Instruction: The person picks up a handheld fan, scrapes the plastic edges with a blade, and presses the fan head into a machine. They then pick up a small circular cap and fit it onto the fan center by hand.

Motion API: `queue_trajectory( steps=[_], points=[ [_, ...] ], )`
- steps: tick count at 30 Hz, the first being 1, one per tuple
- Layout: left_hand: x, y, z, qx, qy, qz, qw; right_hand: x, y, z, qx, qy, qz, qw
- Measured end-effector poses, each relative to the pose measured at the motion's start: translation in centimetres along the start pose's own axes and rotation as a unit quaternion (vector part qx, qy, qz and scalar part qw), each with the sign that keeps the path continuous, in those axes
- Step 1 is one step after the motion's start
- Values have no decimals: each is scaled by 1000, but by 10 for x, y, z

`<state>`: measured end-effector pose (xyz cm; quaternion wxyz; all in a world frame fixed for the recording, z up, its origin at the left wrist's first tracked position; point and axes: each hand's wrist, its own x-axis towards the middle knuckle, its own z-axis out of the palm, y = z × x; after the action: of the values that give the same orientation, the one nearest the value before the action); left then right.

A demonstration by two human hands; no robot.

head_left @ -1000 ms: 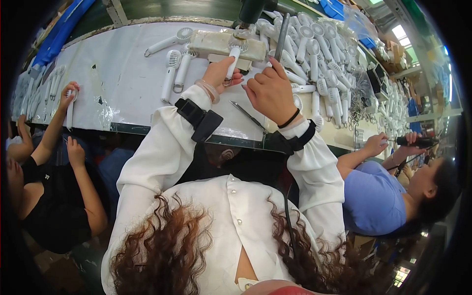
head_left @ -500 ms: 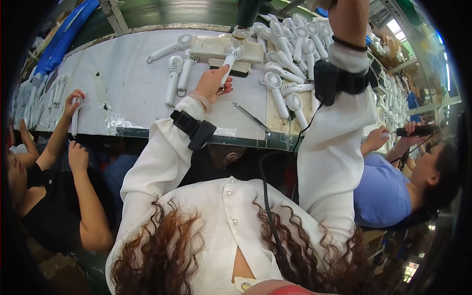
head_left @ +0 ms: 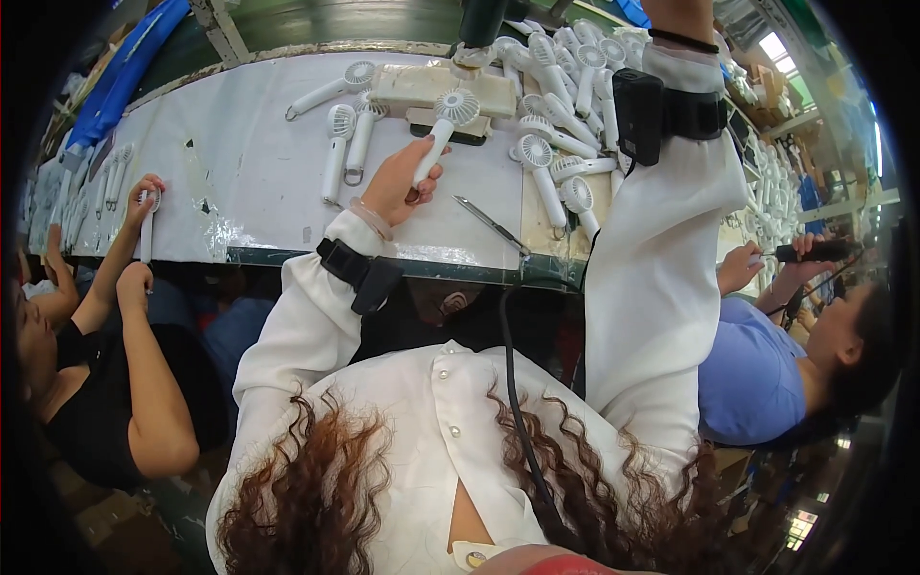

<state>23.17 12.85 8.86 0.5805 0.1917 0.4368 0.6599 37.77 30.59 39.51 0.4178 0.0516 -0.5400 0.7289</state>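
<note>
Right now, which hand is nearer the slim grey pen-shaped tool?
Left: the left hand, gripping a white handheld fan, is up and left of the pen-shaped tool. The right hand is beyond the top edge.

Your left hand [head_left: 404, 184]: one handheld fan [head_left: 434, 151] in it. Left of that hand: three loose fans [head_left: 359, 149] on the surface [head_left: 259, 144]. Beyond it: a block [head_left: 412, 84], a machine head [head_left: 482, 24] above. Right of it, nearer your body: a pen-like tool [head_left: 491, 225] by the surface's edge. Farther right: a heap of fans [head_left: 570, 120].
</note>
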Motion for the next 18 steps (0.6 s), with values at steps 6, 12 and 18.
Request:
queue_trajectory(
  steps=[6,12,18],
  points=[
    [-39,-8,6,144,103,104,979,-3,-10,-27,108,-20,129,986],
    [-70,-31,-37,268,256,143,918,-4,94,-73,-230,58,-98,967],
    [-46,-5,-39,385,289,125,867,-91,106,-115,-277,93,-89,952]
  ],
)
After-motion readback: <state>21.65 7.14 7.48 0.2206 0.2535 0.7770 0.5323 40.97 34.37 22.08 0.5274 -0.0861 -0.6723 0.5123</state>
